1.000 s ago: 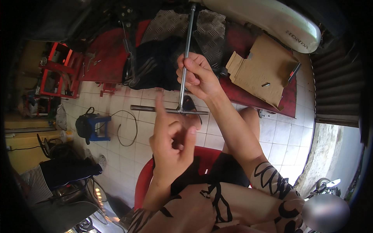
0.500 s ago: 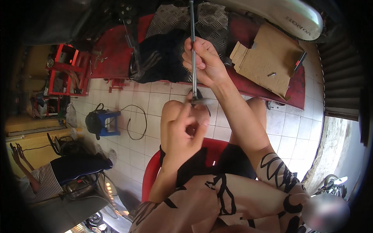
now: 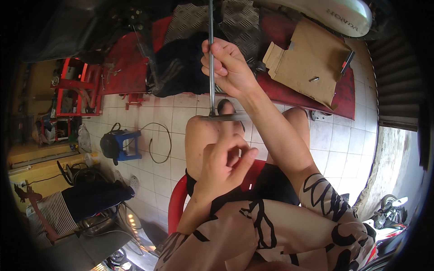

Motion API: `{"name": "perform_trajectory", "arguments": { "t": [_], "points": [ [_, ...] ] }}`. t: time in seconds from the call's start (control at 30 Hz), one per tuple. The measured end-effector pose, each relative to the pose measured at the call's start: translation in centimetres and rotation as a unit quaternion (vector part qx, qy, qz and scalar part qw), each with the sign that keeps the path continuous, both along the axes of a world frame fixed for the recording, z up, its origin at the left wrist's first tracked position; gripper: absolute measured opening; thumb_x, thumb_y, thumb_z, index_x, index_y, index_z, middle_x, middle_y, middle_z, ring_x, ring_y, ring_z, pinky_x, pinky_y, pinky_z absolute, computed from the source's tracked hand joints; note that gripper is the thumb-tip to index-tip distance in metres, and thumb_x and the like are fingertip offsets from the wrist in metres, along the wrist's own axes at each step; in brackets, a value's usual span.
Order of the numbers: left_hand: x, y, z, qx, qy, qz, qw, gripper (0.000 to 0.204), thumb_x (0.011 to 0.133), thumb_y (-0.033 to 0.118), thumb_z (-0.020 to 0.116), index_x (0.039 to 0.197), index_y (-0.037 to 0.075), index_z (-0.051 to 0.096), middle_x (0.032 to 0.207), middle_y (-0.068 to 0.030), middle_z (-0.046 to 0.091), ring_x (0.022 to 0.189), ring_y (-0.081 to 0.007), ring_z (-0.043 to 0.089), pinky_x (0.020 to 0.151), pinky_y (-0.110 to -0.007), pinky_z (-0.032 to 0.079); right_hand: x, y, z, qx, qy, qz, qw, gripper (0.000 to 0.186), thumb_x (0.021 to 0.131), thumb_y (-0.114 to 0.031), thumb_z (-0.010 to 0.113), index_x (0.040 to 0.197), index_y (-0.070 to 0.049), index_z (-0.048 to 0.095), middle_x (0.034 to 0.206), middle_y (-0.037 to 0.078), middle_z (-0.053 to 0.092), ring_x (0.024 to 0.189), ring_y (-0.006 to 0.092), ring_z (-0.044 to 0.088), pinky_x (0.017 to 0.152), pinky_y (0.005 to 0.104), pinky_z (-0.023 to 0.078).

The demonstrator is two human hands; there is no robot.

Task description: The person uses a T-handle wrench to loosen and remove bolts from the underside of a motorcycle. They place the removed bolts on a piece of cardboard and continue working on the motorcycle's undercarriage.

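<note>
My right hand (image 3: 228, 67) is shut on a long steel rod (image 3: 211, 92) and holds it upright in front of me. A short crossbar (image 3: 230, 117) lies across the rod's lower end, just above my bare left knee (image 3: 203, 135). My left hand (image 3: 221, 165) hovers below the crossbar, apart from it. Its fingers are curled against the thumb, and nothing shows between them. I sit on a red plastic chair (image 3: 176, 203).
A flattened cardboard box (image 3: 312, 63) with small metal parts lies on a red mat (image 3: 294, 95) ahead. A blue stool (image 3: 126, 147) with a dark object and a loose cable (image 3: 158, 144) stand on the tiled floor to the left. A red metal rack (image 3: 77, 90) stands far left.
My left hand has come off the crossbar and dropped toward my lap, its fingers curling in. The right hand keeps its grip, and the rod now stands straighter.
</note>
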State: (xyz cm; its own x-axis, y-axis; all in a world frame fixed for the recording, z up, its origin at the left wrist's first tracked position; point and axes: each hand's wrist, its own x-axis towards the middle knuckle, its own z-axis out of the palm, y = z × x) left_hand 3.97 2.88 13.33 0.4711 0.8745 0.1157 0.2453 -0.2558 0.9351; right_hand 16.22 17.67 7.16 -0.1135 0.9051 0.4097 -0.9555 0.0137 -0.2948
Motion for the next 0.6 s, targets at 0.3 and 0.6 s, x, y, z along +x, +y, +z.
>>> {"name": "perform_trajectory", "arguments": {
  "t": [0.3,0.6],
  "points": [
    [0.2,-0.4,-0.9,0.001,-0.021,0.021,1.0,0.076,0.087,0.001,0.06,0.148,-0.006,0.016,0.07,-0.0021,0.056,0.058,-0.0054,0.047,0.054,-0.016,0.035,-0.3,0.3,0.0,-0.012,-0.009,-0.014,1.0,0.019,0.096,-0.017,0.059,0.095,0.002,0.059,0.058,-0.002,0.047,0.048,0.0035,0.035,0.048,0.0213,0.027],
    [0.2,-0.2,-0.3,0.015,-0.047,0.06,0.997,0.062,0.089,0.005,0.059,0.143,-0.006,0.032,0.063,0.0005,0.053,0.049,-0.0025,0.038,0.048,-0.017,0.028,0.1,0.4,0.0,-0.014,-0.018,-0.037,0.999,0.022,0.096,-0.021,0.058,0.097,0.001,0.057,0.058,-0.003,0.044,0.049,0.003,0.034,0.049,0.0205,0.027]
  ]
}}
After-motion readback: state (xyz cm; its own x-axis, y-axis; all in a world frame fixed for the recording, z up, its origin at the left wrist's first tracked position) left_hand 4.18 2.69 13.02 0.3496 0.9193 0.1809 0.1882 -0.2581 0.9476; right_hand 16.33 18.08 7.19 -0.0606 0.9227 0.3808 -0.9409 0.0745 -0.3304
